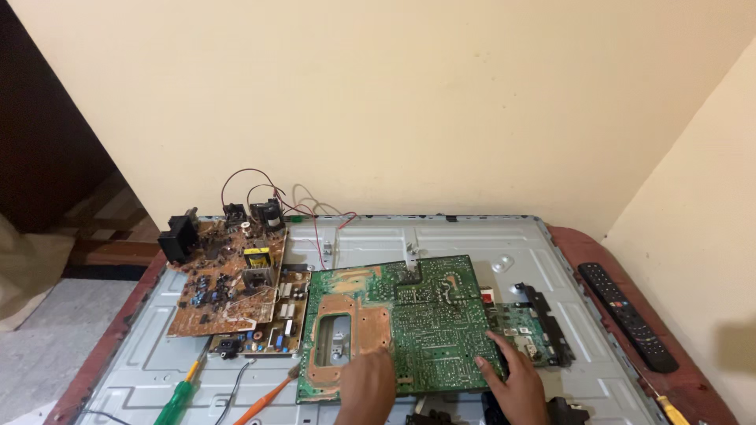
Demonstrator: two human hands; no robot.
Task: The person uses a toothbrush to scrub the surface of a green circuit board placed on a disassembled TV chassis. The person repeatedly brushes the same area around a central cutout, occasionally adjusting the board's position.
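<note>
Green and copper, the big board (398, 327) lies solder side up on the grey metal panel (472, 236), near the panel's front edge and a little right of its middle. The left hand (366, 387) rests flat on the board's front edge, fingers together and holding nothing. The right hand (516, 384) is at the board's front right corner, fingers spread narrow with the tips touching the board's edge; whether it grips the board I cannot tell. Just right of that corner sits a small green board (520, 327) with a black bracket (551, 323) beside it. Toward the panel's left back corner lies a brown board (224, 279) crowded with parts, red wires (260, 185) looping up behind it, and a smaller board (272, 327) partly tucked under its front edge, touching the big board's left side. Two screwdrivers lie at the panel's front left, one green (179, 400) and one orange (264, 403), well apart from the hands. The panel rests on a reddish desk (693, 386); a black remote (626, 315) lies along the desk's right edge, and a yellow-handled tool (672, 409) shows at the front right corner.
</note>
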